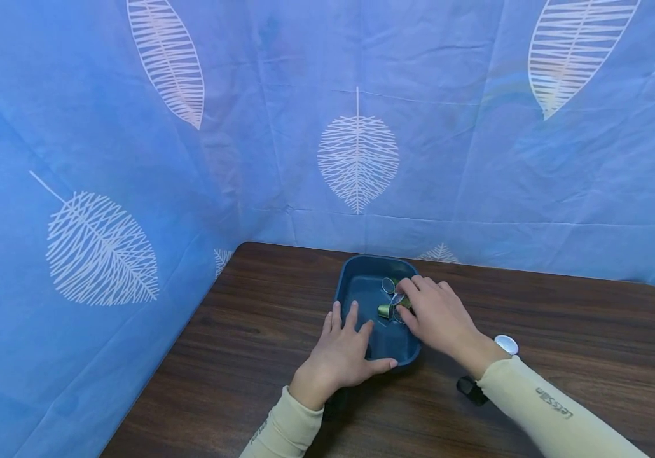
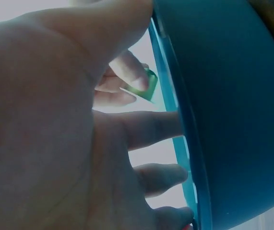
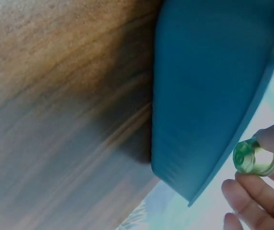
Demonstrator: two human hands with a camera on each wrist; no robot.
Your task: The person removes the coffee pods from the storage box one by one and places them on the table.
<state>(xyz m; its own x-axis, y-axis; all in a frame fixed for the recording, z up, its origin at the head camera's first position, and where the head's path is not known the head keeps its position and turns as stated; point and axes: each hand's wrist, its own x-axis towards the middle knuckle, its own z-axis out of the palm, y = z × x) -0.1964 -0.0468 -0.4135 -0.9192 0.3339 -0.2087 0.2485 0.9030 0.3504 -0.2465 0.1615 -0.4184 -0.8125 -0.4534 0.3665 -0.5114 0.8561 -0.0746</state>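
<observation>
A dark blue tray (image 1: 350, 280) sits on the table with several small green coffee capsules in it. One green capsule (image 1: 385, 311) lies on its side near the tray's middle; another capsule (image 1: 388, 285) lies farther back with its round lid showing. My right hand (image 1: 436, 315) is over the tray's right side and pinches a green capsule (image 3: 254, 158) between thumb and fingers, and partly hides the capsules beneath it. My left hand (image 1: 341, 353) rests with spread fingers on the tray's near left rim; its thumb lies along the front edge.
The dark wood-grain table (image 1: 236, 331) reaches back to a blue curtain (image 1: 282, 127) with white leaf prints. Beside my right wrist are a white round object (image 1: 507, 344) and a small black object (image 1: 472, 390).
</observation>
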